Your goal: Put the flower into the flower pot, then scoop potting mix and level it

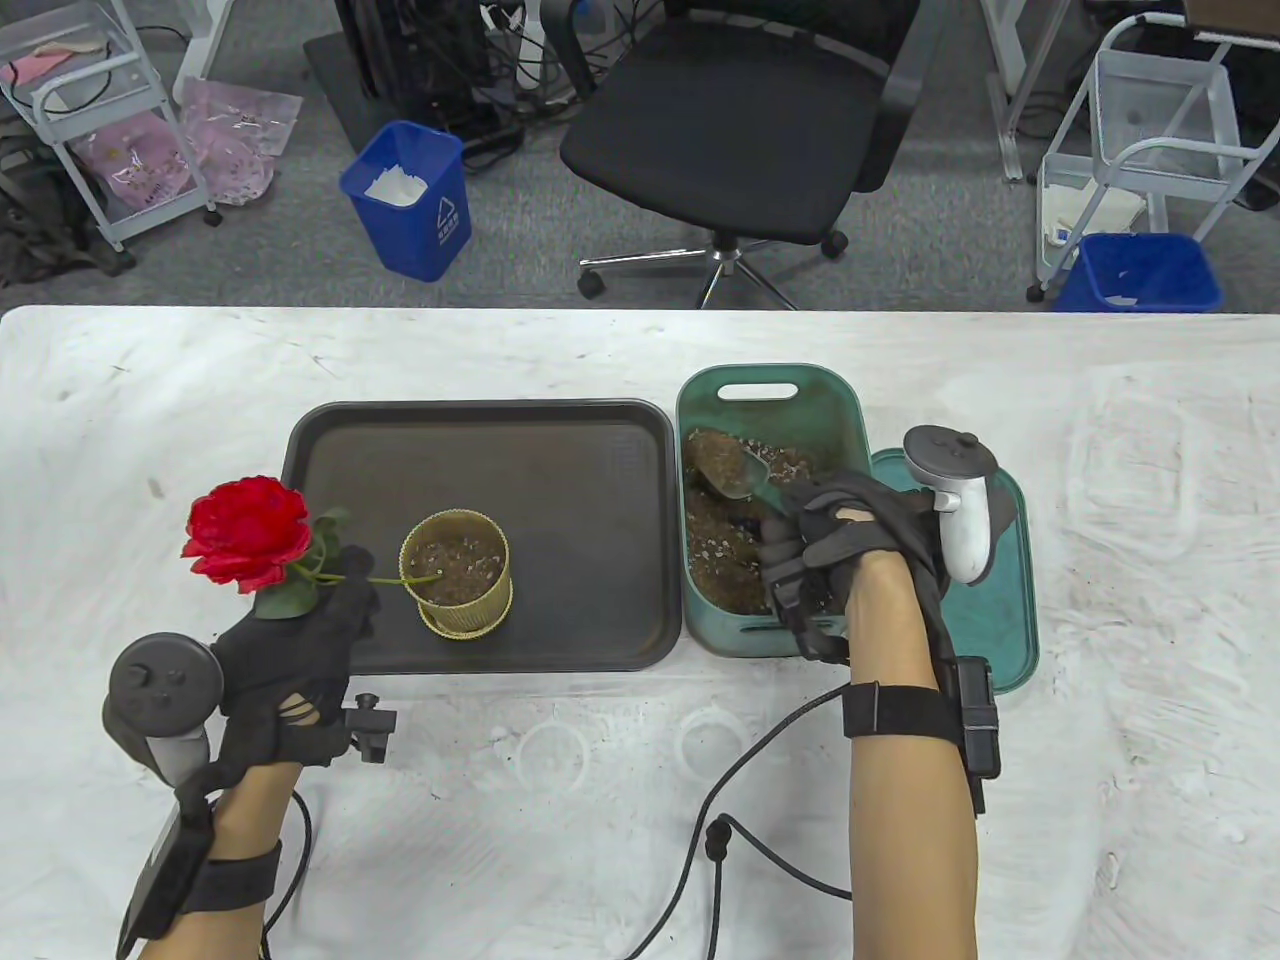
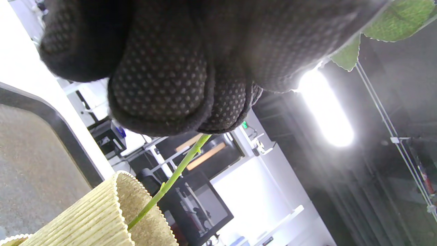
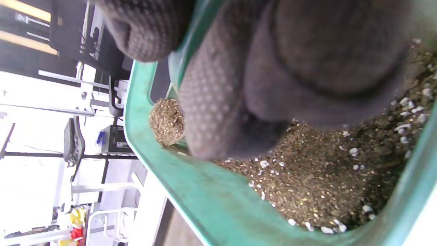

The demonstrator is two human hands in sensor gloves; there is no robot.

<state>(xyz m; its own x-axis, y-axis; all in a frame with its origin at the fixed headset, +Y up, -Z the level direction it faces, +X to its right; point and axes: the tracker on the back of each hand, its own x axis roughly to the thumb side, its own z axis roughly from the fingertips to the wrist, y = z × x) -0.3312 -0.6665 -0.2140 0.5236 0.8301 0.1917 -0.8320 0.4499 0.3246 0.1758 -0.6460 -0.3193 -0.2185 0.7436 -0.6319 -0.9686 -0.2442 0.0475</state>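
The left hand (image 1: 290,650) pinches the stem of the red flower (image 1: 248,532) between curled fingers (image 2: 160,92). The stem leans sideways, its lower end inside the ribbed yellow pot (image 1: 457,573), which stands partly filled with soil on the black tray (image 1: 580,500) on the white desk (image 1: 150,400). Just right of the tray, the right hand (image 1: 850,550) reaches into the green bin (image 1: 790,395) of potting mix (image 3: 307,184), fingers wrapped around the handle of a small scoop (image 1: 737,473) whose bowl lies in the mix. The bin's lid (image 1: 1000,610) lies beside it.
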